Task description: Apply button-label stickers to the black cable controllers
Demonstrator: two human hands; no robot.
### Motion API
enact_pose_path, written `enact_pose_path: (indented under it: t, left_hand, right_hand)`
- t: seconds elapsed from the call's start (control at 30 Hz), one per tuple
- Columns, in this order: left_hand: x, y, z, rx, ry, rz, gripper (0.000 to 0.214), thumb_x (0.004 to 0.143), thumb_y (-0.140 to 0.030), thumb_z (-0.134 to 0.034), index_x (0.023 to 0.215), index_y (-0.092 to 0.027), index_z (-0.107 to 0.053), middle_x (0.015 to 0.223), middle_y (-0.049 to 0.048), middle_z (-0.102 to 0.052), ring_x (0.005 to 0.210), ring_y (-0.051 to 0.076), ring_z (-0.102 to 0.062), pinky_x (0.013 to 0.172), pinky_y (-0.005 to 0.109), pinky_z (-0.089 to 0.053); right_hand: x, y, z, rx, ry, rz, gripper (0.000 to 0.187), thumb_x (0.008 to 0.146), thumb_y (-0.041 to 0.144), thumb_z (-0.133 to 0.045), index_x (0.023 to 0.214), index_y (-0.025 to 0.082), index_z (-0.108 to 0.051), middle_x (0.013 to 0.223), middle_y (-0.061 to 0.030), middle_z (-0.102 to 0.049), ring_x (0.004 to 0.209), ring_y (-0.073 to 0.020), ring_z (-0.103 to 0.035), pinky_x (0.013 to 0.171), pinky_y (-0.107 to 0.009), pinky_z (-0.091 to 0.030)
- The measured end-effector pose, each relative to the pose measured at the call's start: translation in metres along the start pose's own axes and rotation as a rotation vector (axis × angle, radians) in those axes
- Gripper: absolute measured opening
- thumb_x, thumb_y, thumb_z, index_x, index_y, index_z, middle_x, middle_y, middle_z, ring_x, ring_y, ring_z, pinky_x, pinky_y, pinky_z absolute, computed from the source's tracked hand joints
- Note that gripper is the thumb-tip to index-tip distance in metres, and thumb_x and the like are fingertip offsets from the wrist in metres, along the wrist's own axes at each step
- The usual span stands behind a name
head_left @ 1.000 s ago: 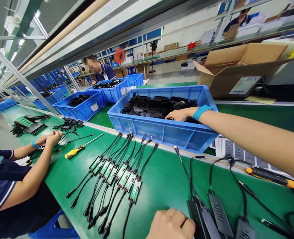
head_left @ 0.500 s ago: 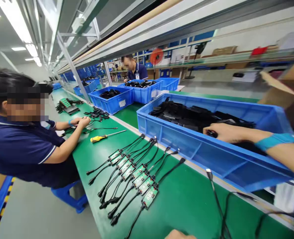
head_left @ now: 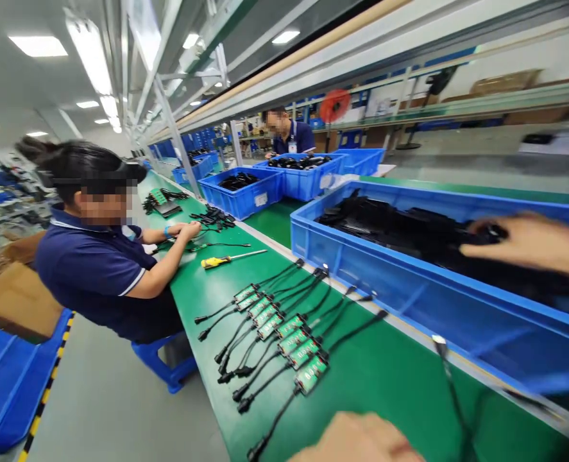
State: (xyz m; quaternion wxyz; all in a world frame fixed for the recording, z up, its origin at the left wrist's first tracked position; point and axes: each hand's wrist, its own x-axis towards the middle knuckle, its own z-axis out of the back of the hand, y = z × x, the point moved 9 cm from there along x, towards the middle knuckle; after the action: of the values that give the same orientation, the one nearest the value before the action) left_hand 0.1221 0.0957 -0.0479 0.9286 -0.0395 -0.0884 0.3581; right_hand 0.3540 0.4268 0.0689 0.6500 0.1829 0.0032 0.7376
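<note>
Right grip half-curls over the blue bin, hold unclear; left grip, before it, unreadable. Boards alongside look wired, uncovered.

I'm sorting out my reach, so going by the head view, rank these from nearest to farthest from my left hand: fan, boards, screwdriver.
From your left hand:
1. Boards: ahead and to its left, on the table.
2. Screwdriver: farther along the table, beyond the boards.
3. Fan: far off in the background.
</note>
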Motion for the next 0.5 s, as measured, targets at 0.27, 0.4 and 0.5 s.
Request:
enact_pose_path:
  t: [0.27,0.4,0.5]
  left_hand:
    - [-0.049,0.102,0.021,0.166,0.128,0.451,0.069,0.088,-0.024,-0.064,0.149,-0.033,-0.034,0.158,0.0145,-0.031,0.142,0.042,-0.030,0.105,0.071,-0.032]
    - [-0.060,0.134,0.023,0.193,0.154,0.447,0.062,0.096,-0.022,-0.048,0.152,-0.034,-0.023,0.161,0.0077,-0.026,0.147,0.034,-0.023,0.110,0.065,-0.030]
    - [-0.058,0.152,0.025,0.205,0.133,0.475,0.057,0.099,-0.021,-0.039,0.152,-0.033,-0.023,0.161,0.0078,-0.025,0.147,0.033,-0.021,0.110,0.065,-0.030]
  right_hand:
    - [-0.083,0.063,0.145,0.278,-0.594,-0.116,0.035,0.077,0.034,-0.066,0.103,0.010,-0.067,0.099,-0.0125,-0.067,0.086,-0.0191,-0.058,0.074,-0.032,-0.045]
    - [-0.147,0.167,0.113,0.356,-0.372,0.362,0.029,0.065,0.025,-0.073,0.092,0.021,-0.065,0.102,-0.0081,-0.061,0.092,-0.0243,-0.059,0.078,-0.036,-0.050]
    - [-0.185,0.218,0.024,0.104,-0.012,0.511,0.034,0.068,0.027,-0.073,0.101,0.020,-0.064,0.118,-0.0132,-0.054,0.086,-0.0238,-0.061,0.068,-0.033,-0.051]
